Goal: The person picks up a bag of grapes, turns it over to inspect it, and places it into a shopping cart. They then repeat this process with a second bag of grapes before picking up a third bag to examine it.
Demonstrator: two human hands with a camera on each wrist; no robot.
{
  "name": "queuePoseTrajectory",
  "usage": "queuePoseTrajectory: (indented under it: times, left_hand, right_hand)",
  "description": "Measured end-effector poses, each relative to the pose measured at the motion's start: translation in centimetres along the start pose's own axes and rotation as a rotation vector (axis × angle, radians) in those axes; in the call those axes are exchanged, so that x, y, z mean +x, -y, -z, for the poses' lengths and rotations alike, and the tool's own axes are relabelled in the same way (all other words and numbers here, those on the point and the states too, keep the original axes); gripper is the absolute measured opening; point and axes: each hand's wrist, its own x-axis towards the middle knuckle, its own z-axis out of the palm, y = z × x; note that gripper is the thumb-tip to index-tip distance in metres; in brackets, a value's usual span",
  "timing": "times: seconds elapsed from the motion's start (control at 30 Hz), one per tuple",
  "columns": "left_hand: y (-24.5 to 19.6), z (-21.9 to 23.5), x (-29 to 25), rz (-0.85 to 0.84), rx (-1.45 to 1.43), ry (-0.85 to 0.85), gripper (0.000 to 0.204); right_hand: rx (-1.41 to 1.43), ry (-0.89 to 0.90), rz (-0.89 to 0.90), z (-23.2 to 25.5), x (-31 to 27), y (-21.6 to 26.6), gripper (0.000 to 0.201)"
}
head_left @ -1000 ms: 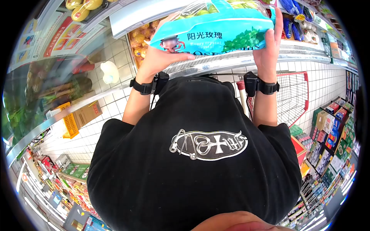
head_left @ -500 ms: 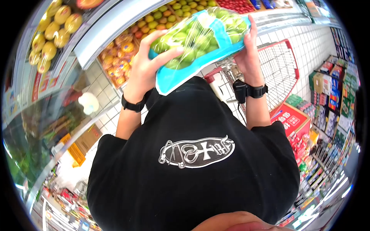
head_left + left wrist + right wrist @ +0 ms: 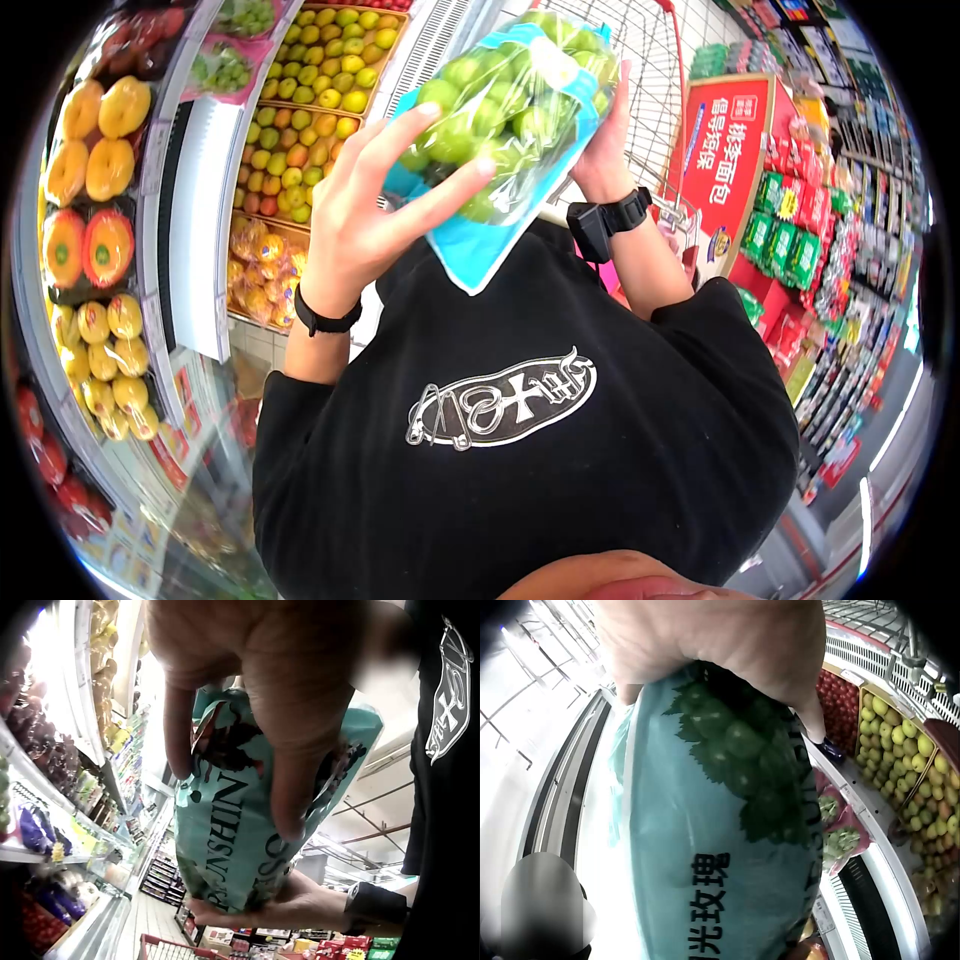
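Note:
A blue-edged bag of green grapes [image 3: 510, 125] is held up in front of the chest, its clear side with the fruit facing upward. My left hand [image 3: 365, 205] grips its left end, with two digits spread over the clear film. At the other end my right hand [image 3: 608, 150] holds the bag, mostly behind it in the head view. The left wrist view shows the left thumb [image 3: 294, 791] pressed against the printed blue side of the bag [image 3: 217, 825]. In the right wrist view, the right hand [image 3: 712, 637] spans the bag's end above a printed grape picture.
Trays of wrapped yellow fruit [image 3: 105, 355] line a shelf on the left. Beyond the left hand are crates of loose fruit [image 3: 300, 160]. A wire shopping cart [image 3: 650, 85] stands past the right hand, beside a red display box [image 3: 725, 165].
The bag has tipped from showing its printed blue side to showing the clear side with grapes, and its left end has come nearer the chest. The body has turned right, toward the cart.

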Motion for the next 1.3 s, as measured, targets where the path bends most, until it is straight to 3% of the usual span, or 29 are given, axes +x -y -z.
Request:
queuePoseTrajectory:
  times: [0.1, 0.17, 0.23, 0.27, 0.3, 0.37, 0.4, 0.43, 0.5, 0.53, 0.63, 0.7, 0.77, 0.83, 0.9, 0.97, 1.0, 1.1, 1.13, 1.23, 1.27, 1.3]
  left_hand:
    - [0.4, -0.7, 2.3, -0.083, -0.073, 0.057, 0.058]
    - [0.3, -2.2, 3.6, -0.11, -0.269, 0.054, 0.058]
    - [-0.4, -4.2, 4.5, -0.057, -0.488, 0.034, 0.06]
    - [-1.3, -5.5, 4.9, 0.128, -0.846, 0.064, 0.069]
    - [-1.3, -6.8, 5.0, 0.148, -0.943, 0.115, 0.093]
    - [-2.8, -7.6, 6.6, 0.245, -0.994, 0.23, 0.13]
    - [-3.5, -8.9, 6.9, 0.32, -0.977, 0.309, 0.137]
    - [-4.3, -10.9, 6.9, 0.435, -1.026, 0.356, 0.127]
    - [-5.5, -14.6, 6.8, 0.697, -1.138, 0.37, 0.116]
    - [-6.1, -15.7, 7.1, 0.767, -1.225, 0.307, 0.111]
    - [-5.7, -19.6, 9.8, 1.023, -1.444, 0.439, 0.107]
    - [-4.5, -23.7, 12.2, 1.075, -1.61, 0.522, 0.099]
    - [-3.0, -29.4, 13.3, 0.985, -1.518, 0.563, 0.095]
    - [-1.2, -34.2, 16.0, 1.135, -1.581, 0.639, 0.096]
    - [1.3, -40.5, 18.0, 1.038, -1.557, 0.576, 0.046]
    - [2.8, -45.1, 18.9, 1.123, -1.644, 0.592, 0.045]
    - [4.2, -47.6, 20.0, 1.137, -1.681, 0.575, 0.045]
    - [7.9, -55.5, 19.9, 1.289, -1.817, 0.564, 0.043]
    - [8.6, -57.8, 19.2, 1.316, -1.818, 0.512, 0.04]
    - [11.0, -65.1, 16.5, 1.152, -1.624, 0.35, 0.039]
    - [12.2, -67.3, 15.0, 1.156, -1.578, 0.383, 0.044]
    - [13.3, -69.1, 13.7, 1.095, -1.521, 0.444, 0.052]
  right_hand:
    - [0.172, 0.043, 0.004, 2.0, -1.7, 0.2, 0.085]
    - [0.032, -0.118, 0.057, 0.5, -4.1, 1.2, 0.084]
    - [0.013, -0.119, 0.068, 2.3, -5.0, 1.5, 0.079]
    - [0.126, -0.04, 0.045, 7.2, -5.1, 0.8, 0.078]
    - [0.243, 0.039, 0.02, 10.9, -4.8, 0.4, 0.076]
    - [0.456, 0.154, -0.002, 11.9, -5.0, 2.2, 0.073]
    - [0.374, 0.128, -0.029, 15.2, -5.0, 2.9, 0.074]
    - [0.293, 0.103, -0.058, 16.6, -4.9, 3.6, 0.075]
    - [0.209, -0.124, -0.038, 17.0, -5.8, 5.5, 0.077]
    - [0.178, -0.175, -0.004, 17.8, -5.0, 6.6, 0.079]
    - [0.044, -0.323, 0.093, 18.3, -2.6, 10.2, 0.083]
    - [-0.114, -0.373, 0.155, 16.2, 0.0, 12.9, 0.083]
    - [-0.26, -0.339, 0.205, 17.8, 3.2, 15.4, 0.083]
    - [-0.279, -0.313, 0.181, 20.2, 5.9, 18.3, 0.079]
    - [-0.035, -0.026, 0.209, 25.4, 10.6, 21.0, 0.053]
    - [-0.274, -0.231, 0.373, 27.6, 14.5, 21.5, 0.058]
    - [-0.201, -0.211, 0.186, 29.6, 16.1, 22.0, 0.058]
    - [-0.452, -0.202, 0.469, 32.0, 21.2, 21.0, 0.058]
    - [-0.403, -0.149, 0.36, 35.1, 23.3, 21.6, 0.057]
    - [-0.457, -0.245, 0.163, 42.2, 27.5, 19.6, 0.058]
    - [-0.268, -0.191, -0.027, 44.3, 28.6, 18.7, 0.056]
    - [-0.36, -0.324, 0.049, 46.7, 29.7, 17.4, 0.055]
